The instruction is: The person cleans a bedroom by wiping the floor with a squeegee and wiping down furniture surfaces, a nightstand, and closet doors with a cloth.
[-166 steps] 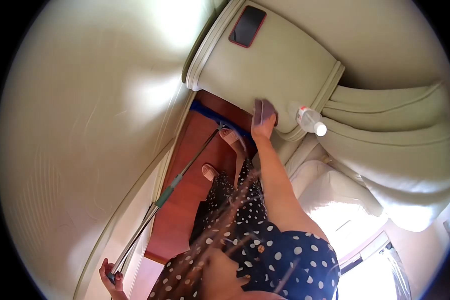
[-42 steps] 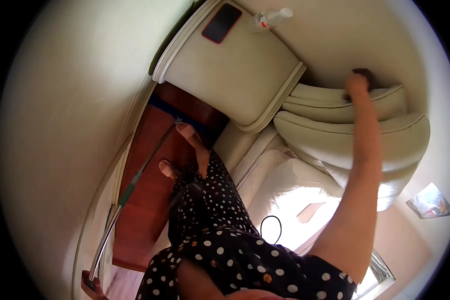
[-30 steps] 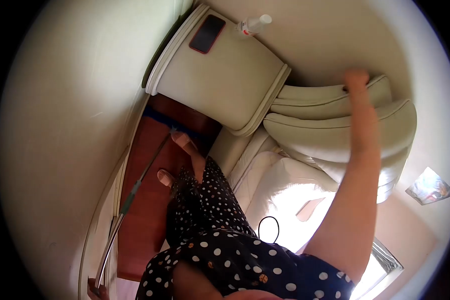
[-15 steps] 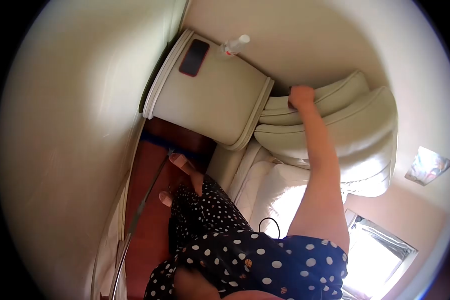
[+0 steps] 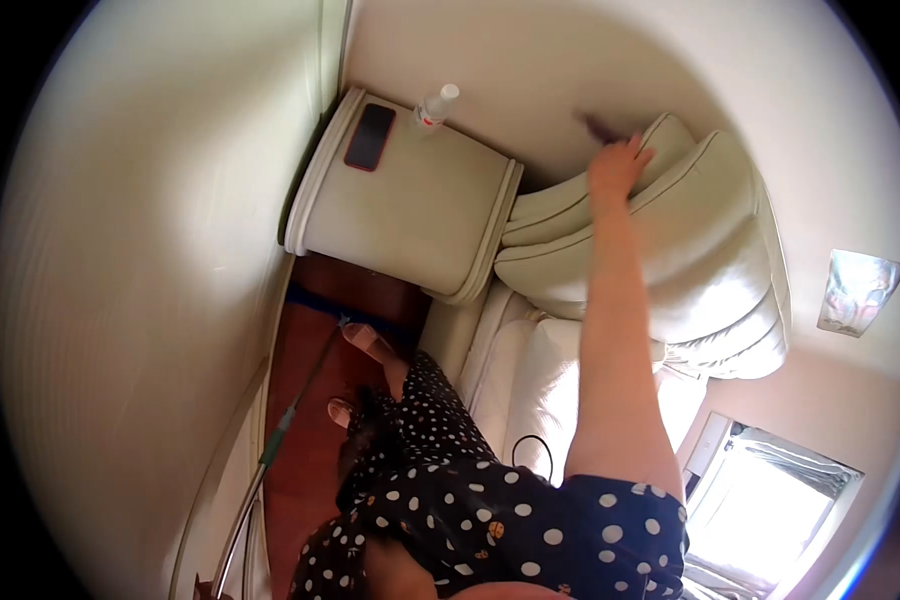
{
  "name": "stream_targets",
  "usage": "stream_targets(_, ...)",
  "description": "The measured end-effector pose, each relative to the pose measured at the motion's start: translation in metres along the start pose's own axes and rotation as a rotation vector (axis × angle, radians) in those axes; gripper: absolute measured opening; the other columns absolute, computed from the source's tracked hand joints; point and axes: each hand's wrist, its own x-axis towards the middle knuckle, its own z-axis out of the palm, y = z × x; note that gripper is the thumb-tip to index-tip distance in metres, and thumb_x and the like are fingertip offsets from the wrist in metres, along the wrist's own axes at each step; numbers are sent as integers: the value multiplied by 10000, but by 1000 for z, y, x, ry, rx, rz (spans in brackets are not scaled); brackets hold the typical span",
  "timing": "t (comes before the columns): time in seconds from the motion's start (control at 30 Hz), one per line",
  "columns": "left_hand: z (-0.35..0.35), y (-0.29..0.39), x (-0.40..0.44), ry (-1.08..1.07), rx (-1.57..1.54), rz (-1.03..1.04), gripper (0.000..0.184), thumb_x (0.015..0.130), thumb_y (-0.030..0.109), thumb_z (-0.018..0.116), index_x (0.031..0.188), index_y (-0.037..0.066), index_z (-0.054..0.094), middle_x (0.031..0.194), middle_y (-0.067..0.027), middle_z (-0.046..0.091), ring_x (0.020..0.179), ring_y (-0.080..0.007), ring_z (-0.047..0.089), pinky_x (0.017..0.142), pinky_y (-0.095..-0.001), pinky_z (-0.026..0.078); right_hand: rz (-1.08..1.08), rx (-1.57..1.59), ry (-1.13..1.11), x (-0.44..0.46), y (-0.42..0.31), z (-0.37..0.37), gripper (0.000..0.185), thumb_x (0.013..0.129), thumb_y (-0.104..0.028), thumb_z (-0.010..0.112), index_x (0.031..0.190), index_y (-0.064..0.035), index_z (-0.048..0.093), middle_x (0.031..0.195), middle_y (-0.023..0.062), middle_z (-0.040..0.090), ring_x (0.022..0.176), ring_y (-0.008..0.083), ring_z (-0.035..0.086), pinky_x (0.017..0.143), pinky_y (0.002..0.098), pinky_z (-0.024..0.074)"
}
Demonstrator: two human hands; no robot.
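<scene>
My right hand (image 5: 618, 170) reaches over the top of the padded cream headboard (image 5: 670, 235), beside the wall. At its fingertips is a dark purple-brown cloth (image 5: 600, 128), blurred by motion. At the lower left edge, a small part of my left hand (image 5: 205, 586) shows around the metal pole of a mop (image 5: 282, 425). The mop's blue head (image 5: 315, 302) lies on the red-brown floor, near my foot in a pink slipper. A cream bedside cabinet (image 5: 410, 200) bears a dark phone (image 5: 371, 138) with a red edge and an upright clear bottle (image 5: 434, 108) with a white cap.
A bed with pale bedding (image 5: 545, 375) adjoins the cabinet and headboard. Along the left runs a large pale panel (image 5: 140, 250). A bright window (image 5: 760, 505) is at the lower right, and a picture (image 5: 858, 292) hangs on the right wall.
My right hand has moved left along the headboard's top, and the cloth now shows beyond its fingers. The view has shifted, so the cabinet sits lower. The bottle earlier stood at the cabinet's near edge.
</scene>
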Motion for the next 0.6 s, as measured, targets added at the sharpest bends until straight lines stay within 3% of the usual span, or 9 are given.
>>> stream_targets(0.07, 53, -30, -48, 91, -384, 626, 522, 882, 456, 439, 1163, 19, 497, 675, -93, 553, 345, -159, 496, 284, -234, 428, -61, 125, -36, -49, -39, 34, 282, 849, -180, 465, 1048, -48, 616, 1101, 101, 577, 1255, 351, 301, 1016, 543, 206)
stream_targets(0.17, 18, -57, -13, 200, -285, 517, 501, 884, 440, 448, 1212, 63, 491, 784, -44, 573, 354, -140, 487, 318, -239, 469, -69, 226, 52, -75, -48, 47, 285, 837, -163, 464, 1040, -21, 607, 1072, 122, 587, 1245, 350, 311, 1036, 514, 203)
stream_targets(0.23, 65, -45, -51, 242, -391, 521, 426, 897, 362, 460, 1192, 61, 515, 730, 4, 508, 365, -101, 429, 317, -209, 419, 15, 238, 175, -67, -28, 30, 294, 838, -146, 453, 1053, 6, 583, 1094, 153, 568, 1250, 358, 305, 1051, 496, 194)
stream_targets(0.33, 75, -44, -89, 9, 138, 653, 686, 831, 440, 578, 1353, 69, 334, 1137, -54, 470, 823, -201, 499, 829, -369, 436, 255, 307, 349, -2, 8, 36, 307, 848, -116, 417, 1090, 36, 529, 1151, 199, 522, 1254, 384, 301, 1039, 489, 215)
stream_targets(0.37, 77, -44, -66, 12, 41, 662, 661, 809, 290, 655, 1345, 55, 347, 991, -76, 532, 775, -167, 494, 745, -313, 452, 325, 251, 391, 22, 11, 52, 323, 852, -125, 410, 1108, 41, 512, 1154, 200, 521, 1252, 388, 302, 1026, 484, 228)
stream_targets(0.4, 109, 5, -87, 210, -265, 223, 578, 823, 177, 642, 1320, 35, 382, 854, -66, 540, 706, -137, 473, 644, -265, 436, 383, 201, 412, 28, 1, 71, 339, 855, -135, 403, 1127, 46, 496, 1158, 202, 519, 1250, 391, 303, 1012, 479, 242)
stream_targets(0.47, 111, -17, -16, 175, -301, 623, 360, 899, 276, 464, 1181, 62, 530, 693, 11, 448, 380, -80, 366, 331, -186, 353, 331, 298, 318, 21, -17, 69, 359, 859, -166, 406, 1129, 47, 513, 1172, 182, 518, 1259, 380, 290, 999, 483, 244)
stream_targets(0.57, 123, -30, 7, -3, -357, 671, 317, 897, 207, 456, 1177, 87, 542, 675, 9, 423, 388, -73, 348, 340, -182, 303, 91, 76, 243, -9, -66, 90, 366, 861, -203, 418, 1111, 25, 557, 1151, 141, 543, 1221, 361, 336, 991, 495, 239)
stream_targets(0.6, 124, -37, 16, 58, -407, 591, 401, 866, 338, 506, 1146, 54, 551, 739, 2, 508, 365, -88, 401, 289, -187, 320, -18, -60, 238, -27, -79, 86, 365, 861, -214, 423, 1101, 14, 575, 1137, 126, 556, 1200, 354, 362, 990, 500, 236)
